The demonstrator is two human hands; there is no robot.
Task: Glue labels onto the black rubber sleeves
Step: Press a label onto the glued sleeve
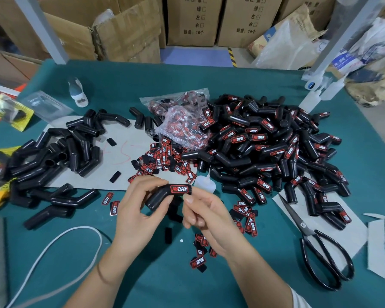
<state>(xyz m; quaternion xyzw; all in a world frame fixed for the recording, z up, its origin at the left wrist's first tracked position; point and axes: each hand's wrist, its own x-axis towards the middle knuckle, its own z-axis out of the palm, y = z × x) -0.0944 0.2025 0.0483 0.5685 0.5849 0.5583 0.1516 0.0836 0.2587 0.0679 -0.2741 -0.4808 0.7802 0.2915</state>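
My left hand (140, 210) grips a bent black rubber sleeve (159, 197) above the green table; a red and black label (180, 189) lies on its upper end. My right hand (203, 215) has its fingers curled, with the thumb tip touching the sleeve's right end beside the label. Unlabelled sleeves (60, 152) lie heaped at the left, labelled ones (276, 147) in a big heap at the right. Loose labels (162, 162) are scattered in the middle, and a small white glue bottle (203, 183) lies just behind my hands.
Black scissors (320, 250) lie at the right on grey card. Clear bags of labels (182, 121) sit at the centre back. A white cord (60, 247) loops at the lower left. A white bottle (78, 92) stands at the back left, cardboard boxes (191, 21) beyond the table.
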